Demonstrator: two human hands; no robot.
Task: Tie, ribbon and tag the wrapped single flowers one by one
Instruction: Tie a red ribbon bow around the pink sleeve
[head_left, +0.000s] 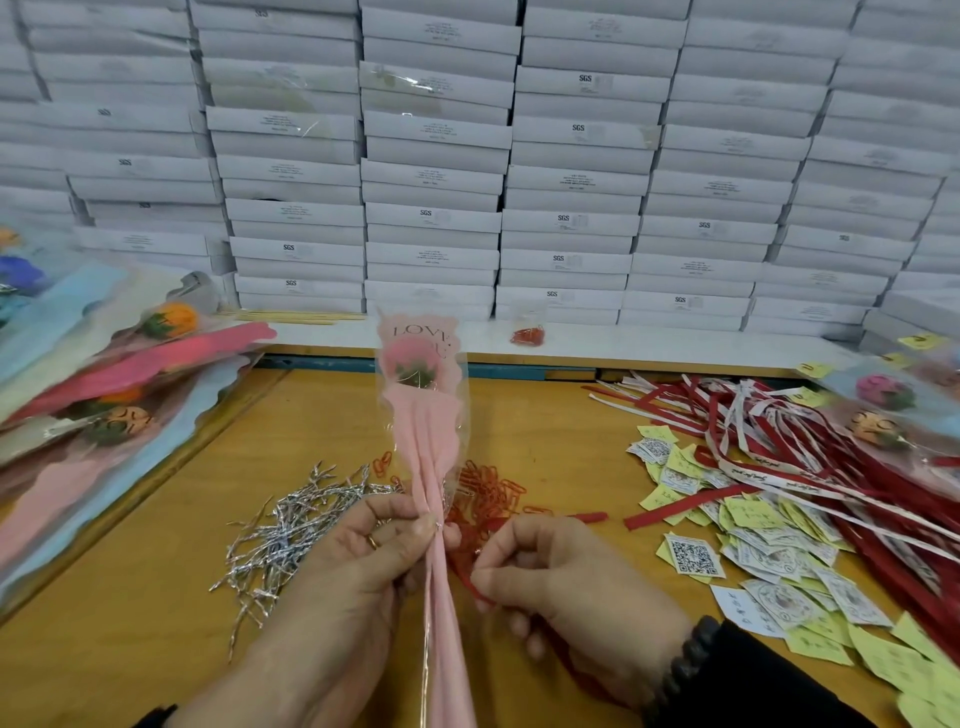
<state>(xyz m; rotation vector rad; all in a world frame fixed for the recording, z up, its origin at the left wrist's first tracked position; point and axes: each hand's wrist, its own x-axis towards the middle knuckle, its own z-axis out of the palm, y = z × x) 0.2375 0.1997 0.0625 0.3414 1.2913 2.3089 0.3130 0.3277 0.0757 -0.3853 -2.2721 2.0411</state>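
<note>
The left hand (358, 551) pinched the gathered neck of the pink paper-wrapped single flower (427, 441), holding it upright over the yellow wooden table (130, 597). The right hand (561, 577) pinched a thin red ribbon (467, 574) just beside that neck. The ribbon looked not yet tied, and no tag was on. Silver twist ties (291, 519) lay left. Paper tags (727, 545) and loose red ribbons (810, 457) waited right. Many wrapped flowers (104, 395) lay piled far left.
</note>
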